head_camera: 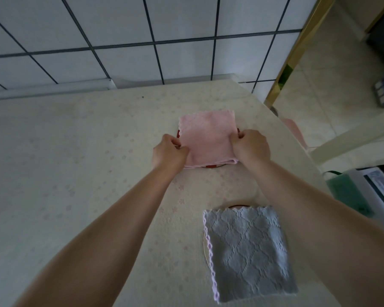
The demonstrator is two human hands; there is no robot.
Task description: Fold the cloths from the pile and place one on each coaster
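— Near the tabletop's front right, what lies closest?

— On the cream, faintly flower-printed tabletop a folded grey cloth with a woven diamond pattern and a lilac scalloped edge lies flat over a round coaster with a red rim. Only slivers of that coaster show, at the cloth's far edge and along its left side.

— And farther in?

— Both bare forearms reach toward the middle of the tabletop, nearer its right edge. There a folded pale pink terry cloth sits on a second round red coaster, whose rim peeks out at the cloth's near edge and at both sides.

— What are the hands doing?

— The left hand pinches the pink cloth's left edge, fingers curled onto it. The right hand grips the right edge the same way, thumb and fingers closed on the fabric.

— Beyond that?

— The tabletop's far edge meets a white tiled wall with dark grout lines. Past the right edge a bit of pink fabric shows, too blurred to say more.
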